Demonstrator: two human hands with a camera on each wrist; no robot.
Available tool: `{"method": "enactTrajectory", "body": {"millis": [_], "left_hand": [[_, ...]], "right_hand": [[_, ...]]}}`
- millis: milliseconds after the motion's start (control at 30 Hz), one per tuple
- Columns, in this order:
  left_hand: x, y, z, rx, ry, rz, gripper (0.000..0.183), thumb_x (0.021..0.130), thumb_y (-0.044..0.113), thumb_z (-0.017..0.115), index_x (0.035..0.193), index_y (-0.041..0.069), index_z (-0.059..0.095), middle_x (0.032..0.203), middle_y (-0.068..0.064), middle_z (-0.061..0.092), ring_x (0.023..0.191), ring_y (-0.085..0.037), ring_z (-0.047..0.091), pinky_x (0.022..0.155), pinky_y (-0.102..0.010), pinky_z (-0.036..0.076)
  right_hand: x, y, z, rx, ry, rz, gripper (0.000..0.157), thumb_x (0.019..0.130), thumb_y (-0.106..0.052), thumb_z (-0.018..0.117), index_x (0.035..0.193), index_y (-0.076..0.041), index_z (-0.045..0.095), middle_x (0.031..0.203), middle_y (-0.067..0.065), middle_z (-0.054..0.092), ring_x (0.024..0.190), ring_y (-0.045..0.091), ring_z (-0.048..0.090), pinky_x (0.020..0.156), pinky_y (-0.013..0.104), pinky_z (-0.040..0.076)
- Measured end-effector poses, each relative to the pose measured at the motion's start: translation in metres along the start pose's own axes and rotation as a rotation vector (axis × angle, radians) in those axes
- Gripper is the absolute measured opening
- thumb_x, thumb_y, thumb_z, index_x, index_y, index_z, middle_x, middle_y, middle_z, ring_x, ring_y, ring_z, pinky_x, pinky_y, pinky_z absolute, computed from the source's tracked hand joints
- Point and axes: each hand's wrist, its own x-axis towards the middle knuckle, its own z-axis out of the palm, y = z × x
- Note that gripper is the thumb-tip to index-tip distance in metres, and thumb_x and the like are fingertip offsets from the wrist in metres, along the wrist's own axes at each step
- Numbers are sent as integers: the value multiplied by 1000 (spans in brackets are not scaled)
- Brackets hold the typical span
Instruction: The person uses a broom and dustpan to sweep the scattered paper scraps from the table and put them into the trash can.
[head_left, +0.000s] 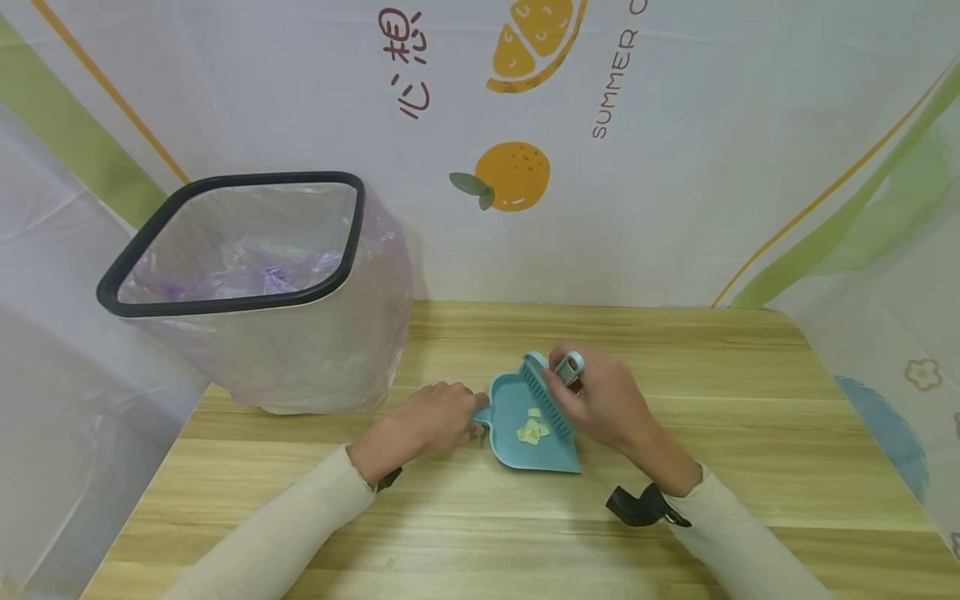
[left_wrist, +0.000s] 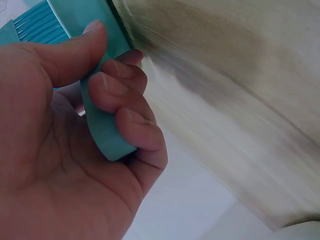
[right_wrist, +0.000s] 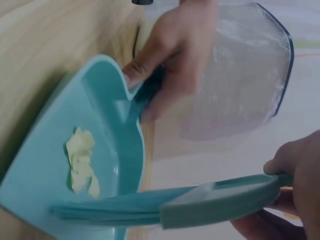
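Observation:
A teal dustpan point(head_left: 512, 400) lies on the wooden table, its handle to the left. My left hand point(head_left: 447, 414) grips that handle; in the left wrist view the fingers curl round the dustpan handle point(left_wrist: 102, 127) with the thumb on top. My right hand point(head_left: 600, 396) holds a small teal brush point(head_left: 546, 392) by its handle, bristles down over the right part of the pan. Several pale yellow scraps point(head_left: 532, 430) lie in the pan, left of the bristles. The right wrist view shows the scraps point(right_wrist: 81, 157) close beside the brush point(right_wrist: 215, 202).
A bin point(head_left: 300, 367) with a black rim and a thin purplish liner bag stands at the table's back left. Behind the wooden table point(head_left: 480, 533) hangs a white cloth point(head_left: 637, 225) printed with oranges and lettering.

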Motion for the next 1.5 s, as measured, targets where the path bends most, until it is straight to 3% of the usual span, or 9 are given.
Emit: {"method": "enactTrajectory", "body": {"millis": [267,467,667,933,1300,1500], "left_hand": [[-4,-4,5,-52,-51,-35,27,111,27,69,130,8,67,114,-11,73,96,-29,71,87,-48,59],[-5,-6,6,-82,-52,-46,26,112,28,68,129,9,66,114,-10,72,94,-26,69,88,-46,58],[-9,-7,-2,-90,-37,-38,28,113,31,65,130,9,66,113,-10,72,99,-26,70,92,-46,58],[-16,-8,-20,-79,13,16,24,112,29,67,121,8,65,92,-3,64,82,-20,60,82,-44,55],[-30,-2,-55,-98,85,34,19,113,24,66,116,6,64,86,-1,59,78,-20,56,75,-39,50],[-37,1,-78,-60,128,49,18,113,26,65,111,9,61,82,2,56,71,-17,55,71,-37,50]], "right_hand": [[-6,13,-17,-33,76,50,15,92,2,79,96,-5,66,75,1,65,59,5,55,51,26,48],[-14,22,-24,-77,122,61,11,92,0,76,94,-3,66,71,3,66,55,5,56,47,22,45],[-16,25,-28,-140,128,79,9,93,-5,73,91,-2,65,68,4,62,53,7,51,46,27,42],[-17,24,-28,-146,101,112,12,93,-2,72,88,-6,62,66,-2,54,55,5,45,47,27,39],[-20,24,-24,-137,67,145,15,94,-4,72,87,-10,61,68,-6,52,59,6,44,50,27,39],[-21,23,-22,-128,56,152,16,95,-3,72,87,-12,60,69,-7,51,59,5,44,50,27,39]]}}
